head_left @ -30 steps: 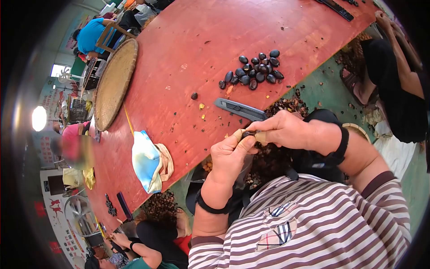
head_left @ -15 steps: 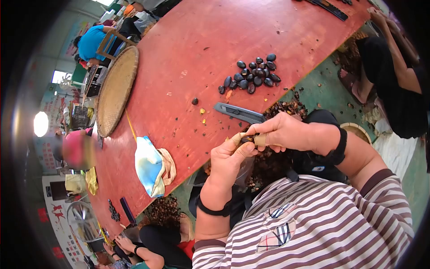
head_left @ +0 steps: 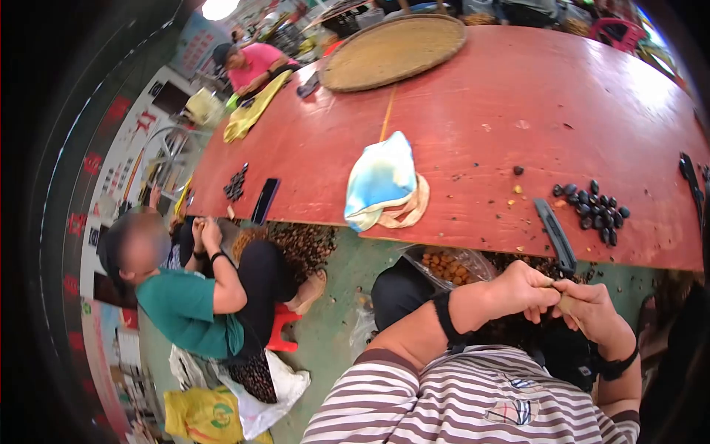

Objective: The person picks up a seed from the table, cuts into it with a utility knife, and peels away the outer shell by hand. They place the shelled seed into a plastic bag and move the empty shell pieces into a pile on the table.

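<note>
Left hand (head_left: 521, 290) and right hand (head_left: 594, 314) touch — both grips pinched.

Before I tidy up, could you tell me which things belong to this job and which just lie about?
In use: left hand and right hand pinching a small piece, mostly hidden; dark nuts; utility knife; bag of brown nuts.
Lying about: blue-white cloth; woven tray; yellow cloth.

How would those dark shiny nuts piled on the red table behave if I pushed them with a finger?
The dark nuts look rounded and glossy, so they would probably roll and scatter. They lie loose near the edge of the red table, so some might drop off.
</note>
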The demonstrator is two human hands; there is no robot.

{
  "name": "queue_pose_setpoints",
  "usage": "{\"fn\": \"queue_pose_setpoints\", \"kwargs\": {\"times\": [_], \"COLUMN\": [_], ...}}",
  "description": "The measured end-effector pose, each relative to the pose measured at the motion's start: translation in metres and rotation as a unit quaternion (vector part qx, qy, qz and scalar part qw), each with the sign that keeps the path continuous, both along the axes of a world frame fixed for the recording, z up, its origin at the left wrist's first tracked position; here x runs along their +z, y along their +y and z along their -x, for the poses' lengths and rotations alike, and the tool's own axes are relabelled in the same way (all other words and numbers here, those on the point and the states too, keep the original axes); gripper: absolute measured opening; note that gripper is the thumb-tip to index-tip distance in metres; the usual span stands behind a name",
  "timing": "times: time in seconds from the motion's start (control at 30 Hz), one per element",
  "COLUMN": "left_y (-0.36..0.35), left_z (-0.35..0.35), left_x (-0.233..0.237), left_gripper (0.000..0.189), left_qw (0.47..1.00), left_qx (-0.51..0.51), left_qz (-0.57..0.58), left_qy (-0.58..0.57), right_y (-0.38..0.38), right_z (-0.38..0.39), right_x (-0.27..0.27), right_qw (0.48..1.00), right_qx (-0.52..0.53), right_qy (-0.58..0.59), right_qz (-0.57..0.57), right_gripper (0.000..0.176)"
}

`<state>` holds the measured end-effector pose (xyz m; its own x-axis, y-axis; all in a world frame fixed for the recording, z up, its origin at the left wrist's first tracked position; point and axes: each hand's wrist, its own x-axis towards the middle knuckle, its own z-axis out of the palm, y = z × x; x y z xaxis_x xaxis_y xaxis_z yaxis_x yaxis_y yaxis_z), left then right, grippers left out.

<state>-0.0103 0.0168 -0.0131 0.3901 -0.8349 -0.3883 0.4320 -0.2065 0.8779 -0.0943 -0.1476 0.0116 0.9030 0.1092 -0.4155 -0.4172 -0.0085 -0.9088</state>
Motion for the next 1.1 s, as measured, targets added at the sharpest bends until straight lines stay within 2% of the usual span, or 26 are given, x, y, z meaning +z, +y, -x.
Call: {"fn": "queue_pose_setpoints", "kwargs": {"times": [0.13,0.3,0.4,0.5,0.6,0.67,0.73,0.77,0.8,0.87,0.93,0.97,1.0,1.1], "left_y": [0.007,0.018,0.021,0.023,0.018,0.01,0.003,-0.003,-0.006,-0.013,-0.008,-0.004,-0.001,0.003], "left_z": [0.003,0.008,0.01,0.01,0.008,0.003,0.003,0.006,0.011,0.016,0.012,0.009,0.007,-0.001], "left_x": [0.012,0.016,0.019,0.016,0.019,0.012,0.014,0.019,0.01,0.014,0.0,-0.004,-0.003,0.0], "left_gripper": [0.019,0.019,0.019,0.02,0.025,0.022,0.022,0.019,0.018,0.023,0.032,0.034,0.036,0.034], "left_qw": [0.999,0.996,0.991,0.987,0.978,0.97,0.968,0.957,0.962,0.978,0.993,0.998,0.998,0.993], "left_qx": [-0.035,-0.088,-0.124,-0.152,-0.185,-0.219,-0.22,-0.245,-0.261,-0.207,-0.106,-0.048,0.004,0.056], "left_qz": [-0.003,-0.003,-0.029,-0.057,-0.097,-0.099,-0.109,-0.132,-0.078,-0.04,-0.024,0.01,0.015,0.025], "left_qy": [-0.018,0.02,0.029,0.018,-0.002,-0.034,-0.052,-0.085,-0.029,-0.008,0.046,0.024,0.058,0.099], "right_y": [-0.001,0.004,0.001,0.005,-0.001,-0.001,-0.004,-0.003,-0.003,-0.009,-0.014,-0.018,-0.02,-0.016], "right_z": [-0.005,-0.01,-0.012,-0.013,-0.011,-0.014,-0.007,-0.009,-0.012,-0.011,-0.003,0.004,0.011,0.022], "right_x": [0.011,0.023,0.014,0.019,0.015,0.024,0.018,0.023,0.029,0.029,0.019,0.011,0.0,-0.022], "right_qw": [0.998,0.988,0.978,0.972,0.96,0.948,0.941,0.955,0.966,0.985,0.995,0.995,0.991,0.97], "right_qx": [0.04,0.127,0.185,0.222,0.273,0.3,0.289,0.248,0.205,0.082,0.005,-0.02,-0.03,-0.07], "right_qy": [0.051,0.083,0.09,0.071,-0.007,-0.033,-0.077,-0.075,-0.08,-0.066,-0.04,-0.027,-0.043,-0.125], "right_qz": [-0.009,-0.011,-0.025,0.002,0.059,0.102,0.159,0.144,0.134,0.138,0.095,0.089,0.121,0.195], "right_gripper": [0.021,0.013,0.017,0.014,0.015,0.015,0.017,0.018,0.018,0.024,0.028,0.032,0.032,0.03]}}
